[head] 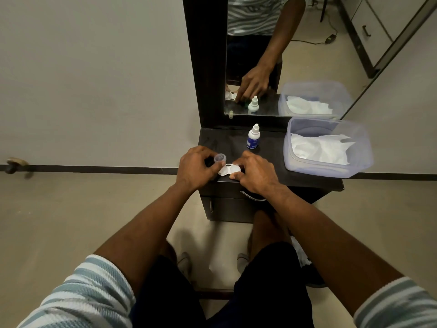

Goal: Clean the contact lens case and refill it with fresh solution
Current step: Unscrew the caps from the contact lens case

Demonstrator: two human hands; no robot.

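Note:
A white contact lens case (229, 170) lies near the front edge of a small dark table (272, 143). My left hand (197, 168) pinches a translucent bluish cap (220, 158) just above the case's left well. My right hand (254, 172) grips the case's right end, its thumb at the case's near edge. A small white dropper bottle of solution (253, 137) with a blue label stands upright behind the case, its cap on.
A clear plastic tub (327, 147) with crumpled white tissue stands on the table's right side. A mirror (260, 55) in a dark frame rises at the back. Below the tabletop is a drawer with a metal handle (253, 196).

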